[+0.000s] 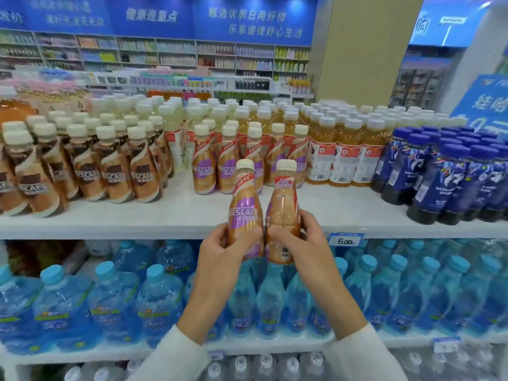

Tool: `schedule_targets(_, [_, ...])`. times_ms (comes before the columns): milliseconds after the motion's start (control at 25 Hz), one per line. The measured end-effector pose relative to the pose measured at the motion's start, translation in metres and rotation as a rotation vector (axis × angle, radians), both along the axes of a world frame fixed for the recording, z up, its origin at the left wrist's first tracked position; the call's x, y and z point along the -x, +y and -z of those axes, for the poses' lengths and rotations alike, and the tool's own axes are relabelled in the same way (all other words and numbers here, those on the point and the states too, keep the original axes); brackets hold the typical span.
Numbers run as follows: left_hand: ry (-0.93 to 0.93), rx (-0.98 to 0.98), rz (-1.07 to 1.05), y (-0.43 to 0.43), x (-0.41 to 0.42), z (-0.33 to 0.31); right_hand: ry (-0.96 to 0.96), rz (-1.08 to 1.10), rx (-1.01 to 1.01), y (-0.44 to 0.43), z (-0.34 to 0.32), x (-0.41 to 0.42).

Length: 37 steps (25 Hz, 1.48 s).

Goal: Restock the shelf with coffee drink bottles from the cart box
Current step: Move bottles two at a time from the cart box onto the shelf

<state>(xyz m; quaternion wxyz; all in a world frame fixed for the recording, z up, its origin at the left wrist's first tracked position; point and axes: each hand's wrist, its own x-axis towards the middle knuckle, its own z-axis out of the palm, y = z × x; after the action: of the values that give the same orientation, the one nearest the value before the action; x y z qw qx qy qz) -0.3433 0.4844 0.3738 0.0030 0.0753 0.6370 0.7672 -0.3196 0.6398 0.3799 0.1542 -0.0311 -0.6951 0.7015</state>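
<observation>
Coffee bottle (pixel 244 204) gripped in curled fingers of left hand (pixel 222 251); right hand (pixel 299 243) likewise grips second bottle (pixel 283 210).

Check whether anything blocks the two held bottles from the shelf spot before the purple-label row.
Nothing visible. The shelf lies bare between the left bottle, right bottle and the purple-label row.

Blue banners (pixel 165 15) with white characters run across the far wall, above white wall shelving (pixel 192 55) packed with small bottles. To the right stands a plain beige pillar (pixel 365 48), then a glass-fronted cooler (pixel 420 81) and, nearer, a blue sign (pixel 486 103). The light is bright and even.
</observation>
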Motion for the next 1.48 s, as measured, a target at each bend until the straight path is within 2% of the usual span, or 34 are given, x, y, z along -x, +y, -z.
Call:
schedule_targets(240, [0.164, 0.192, -0.099, 0.032, 0.065, -0.017, 0.054, 0.078, -0.054, 0.024, -0.021, 0.062])
schedule_targets(440, [0.189, 0.334, -0.159, 0.051, 0.098, -0.011, 0.016, 0.020, -0.141, 0.058, -0.019, 0.091])
schedule_targets(680, [0.199, 0.405, -0.219, 0.060, 0.100, 0.002, 0.052, -0.026, -0.204, 0.072, -0.007, 0.093])
schedule_targets(880, [0.232, 0.452, -0.269, 0.058, 0.092, 0.005, 0.090, 0.275, -0.438, 0.054, -0.001, 0.085])
schedule_targets(960, [0.263, 0.447, -0.317, 0.055, 0.091, 0.005, 0.074, 0.333, -0.491, 0.049, 0.000, 0.089])
schedule_targets(1080, [0.252, 0.447, -0.322, 0.049, 0.091, 0.003, 0.036, 0.255, -0.431, 0.057, 0.001, 0.095])
schedule_targets(1200, [0.239, 0.455, -0.297, 0.044, 0.092, 0.002, 0.006, -0.038, -0.289, 0.075, -0.004, 0.097])
schedule_targets(1280, [0.233, 0.458, -0.284, 0.043, 0.093, 0.002, 0.003, -0.164, -0.301, 0.081, -0.006, 0.095])
schedule_targets(1360, [0.245, 0.462, -0.280, 0.044, 0.092, 0.002, 0.033, -0.115, -0.352, 0.077, -0.003, 0.095])
schedule_targets(1480, [0.260, 0.453, -0.273, 0.044, 0.091, 0.003, 0.072, 0.077, -0.427, 0.067, 0.001, 0.097])
